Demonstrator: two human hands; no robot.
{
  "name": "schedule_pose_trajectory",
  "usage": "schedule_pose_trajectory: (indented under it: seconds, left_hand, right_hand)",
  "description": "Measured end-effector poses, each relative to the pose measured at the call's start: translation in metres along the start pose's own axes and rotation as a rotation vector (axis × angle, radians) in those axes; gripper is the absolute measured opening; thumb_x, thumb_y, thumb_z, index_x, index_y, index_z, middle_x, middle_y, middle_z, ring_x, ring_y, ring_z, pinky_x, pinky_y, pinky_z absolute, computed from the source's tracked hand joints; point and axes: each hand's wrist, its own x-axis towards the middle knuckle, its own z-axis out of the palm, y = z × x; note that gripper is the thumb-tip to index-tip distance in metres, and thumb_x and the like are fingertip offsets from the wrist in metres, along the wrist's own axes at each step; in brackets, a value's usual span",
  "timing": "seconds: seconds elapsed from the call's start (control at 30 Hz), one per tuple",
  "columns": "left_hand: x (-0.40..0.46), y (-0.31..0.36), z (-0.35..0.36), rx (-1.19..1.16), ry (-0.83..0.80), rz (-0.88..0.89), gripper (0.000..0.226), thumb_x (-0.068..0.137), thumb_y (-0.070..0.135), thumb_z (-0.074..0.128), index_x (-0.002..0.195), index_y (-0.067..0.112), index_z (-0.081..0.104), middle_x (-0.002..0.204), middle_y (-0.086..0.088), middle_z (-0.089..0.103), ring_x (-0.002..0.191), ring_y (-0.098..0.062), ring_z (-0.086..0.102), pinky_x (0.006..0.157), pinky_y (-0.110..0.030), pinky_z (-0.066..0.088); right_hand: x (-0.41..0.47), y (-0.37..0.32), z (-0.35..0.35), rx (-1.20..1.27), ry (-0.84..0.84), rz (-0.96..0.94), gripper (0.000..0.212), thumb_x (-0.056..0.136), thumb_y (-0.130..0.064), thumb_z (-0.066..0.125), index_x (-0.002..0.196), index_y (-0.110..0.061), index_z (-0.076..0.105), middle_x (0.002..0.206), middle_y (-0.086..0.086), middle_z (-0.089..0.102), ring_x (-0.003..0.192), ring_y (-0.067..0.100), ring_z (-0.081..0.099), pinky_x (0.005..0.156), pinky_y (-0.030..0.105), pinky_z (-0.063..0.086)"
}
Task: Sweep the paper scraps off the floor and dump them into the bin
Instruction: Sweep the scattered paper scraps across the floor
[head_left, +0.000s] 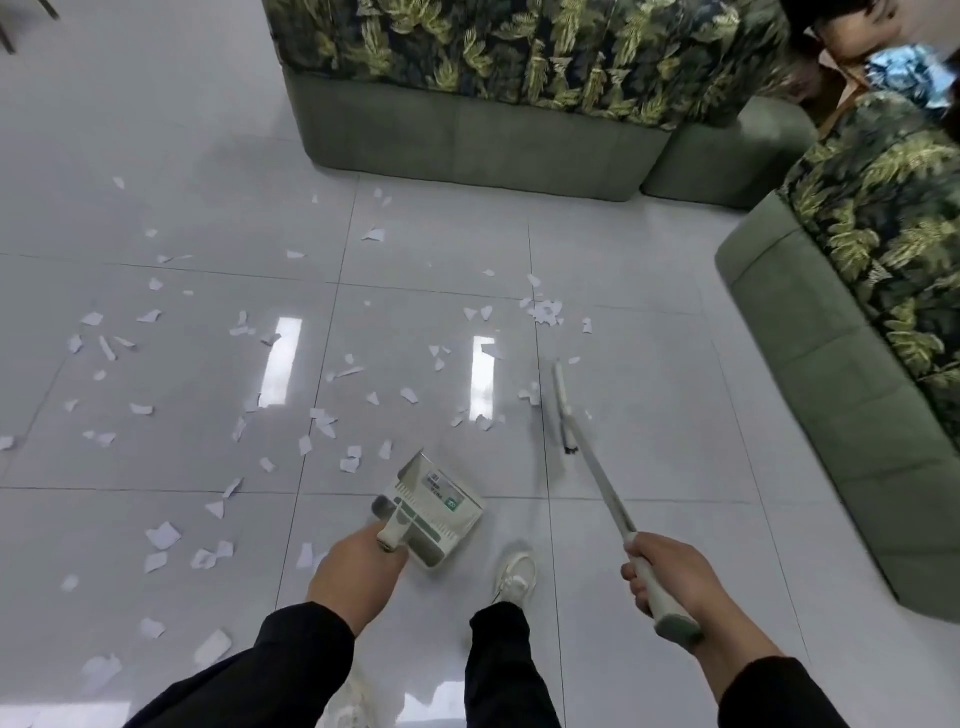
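lying scattered over the glossy pale grey tiled floor (649, 426), the paper scraps (322, 421) are small torn white bits, jagged and uneven, some flat, some curled at the edges. they spread from the left edge to the middle of the view, with a denser little heap (545, 312) farther off, ahead of the broom. the left hand (358, 566) grips the short handle of a white and green dustpan (431, 506), its fingers curled round it; the pan is tilted, with a printed label on it, and i cannot tell whether it touches the floor. the right hand (670, 577) clenches the grip end of a long pale broom (597, 478), whose thin head lies among scraps near a bright light reflection. a white shoe (517, 571) stands between the hands. green sofas with leaf-print covers (467, 124) sit beyond and to the right.
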Motion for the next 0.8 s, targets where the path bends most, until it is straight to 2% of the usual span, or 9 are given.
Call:
schedule_pose_trajectory:
  seconds: [0.07,0.17,0.27,0.33,0.43,0.53,0.67,0.73,0.8]
  left_hand:
    - [0.013,0.016,0.007,-0.009,0.019,-0.035,0.014,0.097,0.028,0.054,0.085,0.028,0.061,0.078,0.002,0.065,0.071,-0.016,0.056,0.058,-0.028,0.04]
    - [0.037,0.048,0.025,-0.005,0.034,-0.094,0.016,0.099,0.028,0.051,0.089,0.021,0.062,0.079,0.001,0.065,0.072,-0.012,0.055,0.058,-0.025,0.038]
    - [0.06,0.078,0.041,-0.015,0.055,-0.163,0.017,0.099,0.027,0.049,0.091,0.019,0.063,0.081,0.0,0.067,0.076,-0.014,0.057,0.07,-0.025,0.033]
    - [0.073,0.093,0.047,-0.041,0.071,-0.203,0.02,0.098,0.026,0.05,0.087,0.014,0.062,0.079,-0.003,0.066,0.07,-0.016,0.055,0.064,-0.027,0.036]
    - [0.079,0.105,0.054,-0.062,0.094,-0.284,0.025,0.098,0.03,0.05,0.081,0.013,0.057,0.074,-0.002,0.062,0.063,-0.015,0.049,0.056,-0.026,0.037]
    - [0.073,0.109,0.062,-0.072,0.13,-0.351,0.031,0.099,0.04,0.047,0.077,0.02,0.056,0.07,0.001,0.061,0.062,-0.015,0.05,0.058,-0.026,0.04]
    - [0.06,0.118,0.079,-0.136,0.161,-0.406,0.026,0.095,0.04,0.048,0.073,0.027,0.053,0.069,0.003,0.061,0.062,-0.013,0.052,0.058,-0.028,0.041]
    - [0.054,0.121,0.089,-0.156,0.178,-0.416,0.022,0.095,0.04,0.05,0.076,0.031,0.055,0.069,0.004,0.062,0.064,-0.013,0.055,0.058,-0.028,0.042]
    - [0.039,0.116,0.101,-0.22,0.217,-0.474,0.019,0.094,0.043,0.05,0.092,0.029,0.063,0.073,0.006,0.064,0.069,-0.013,0.057,0.063,-0.031,0.046]
  right_hand:
    - [0.031,-0.018,-0.025,-0.022,0.048,0.015,0.011,0.094,-0.008,0.056,0.1,0.001,0.06,0.064,0.015,0.054,0.041,0.019,0.044,0.04,0.022,0.041]
    - [0.089,-0.057,-0.06,-0.065,0.073,0.022,0.006,0.095,-0.005,0.053,0.097,0.0,0.056,0.063,0.016,0.051,0.039,0.02,0.044,0.039,0.023,0.041]
    - [0.147,-0.096,-0.078,-0.098,0.057,0.051,0.005,0.097,-0.005,0.052,0.099,-0.001,0.052,0.062,0.015,0.05,0.038,0.02,0.045,0.04,0.023,0.04]
    - [0.172,-0.117,-0.079,-0.135,0.02,0.079,0.008,0.098,-0.007,0.053,0.102,0.0,0.051,0.063,0.015,0.05,0.041,0.021,0.046,0.04,0.024,0.041]
    - [0.199,-0.134,-0.046,-0.246,-0.09,0.147,0.018,0.097,-0.004,0.061,0.109,0.006,0.052,0.07,0.015,0.05,0.045,0.022,0.048,0.039,0.024,0.045]
    - [0.188,-0.129,0.013,-0.339,-0.222,0.185,0.007,0.096,0.008,0.051,0.104,0.008,0.05,0.077,0.017,0.049,0.051,0.025,0.049,0.042,0.026,0.048]
    - [0.154,-0.105,0.065,-0.481,-0.412,0.2,0.017,0.093,0.007,0.043,0.109,0.004,0.047,0.074,0.014,0.046,0.041,0.023,0.051,0.048,0.03,0.049]
    - [0.142,-0.1,0.077,-0.524,-0.476,0.208,0.02,0.095,0.004,0.043,0.114,0.002,0.046,0.073,0.014,0.045,0.041,0.022,0.048,0.044,0.027,0.048]
    - [0.13,-0.105,0.089,-0.542,-0.549,0.222,0.021,0.095,0.003,0.045,0.115,-0.002,0.047,0.068,0.012,0.045,0.044,0.021,0.045,0.042,0.026,0.047]
